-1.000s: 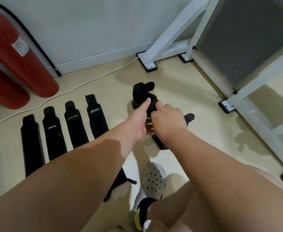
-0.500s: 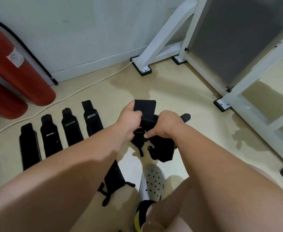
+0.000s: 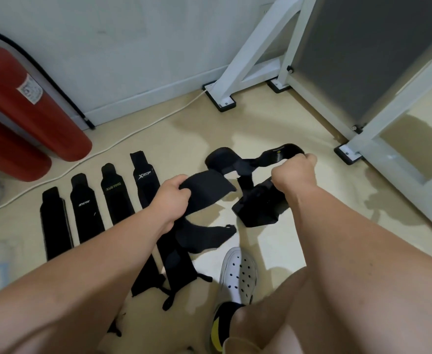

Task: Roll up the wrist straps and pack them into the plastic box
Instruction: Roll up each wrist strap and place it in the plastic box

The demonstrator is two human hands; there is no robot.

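A tangle of black wrist straps (image 3: 245,169) hangs above the beige floor, stretched between both hands. My left hand (image 3: 170,199) grips one wide strap end (image 3: 207,186) at the left. My right hand (image 3: 292,175) grips another end (image 3: 280,153) at the right, and a folded part (image 3: 258,206) droops below it. Several flat black straps (image 3: 87,208) lie side by side on the floor at the left, three with lettering. More straps (image 3: 169,264) lie under my left forearm. No plastic box is in view.
Two red fire extinguishers (image 3: 23,113) lie at the far left by the wall. A white cable (image 3: 123,141) runs along the floor. A white metal frame (image 3: 311,80) with black feet stands at the back right. My white perforated shoe (image 3: 237,274) is at the bottom centre.
My hands were close together on the bundled straps. Now they have pulled apart, left hand leftward and right hand rightward, and the straps are spread out between them.
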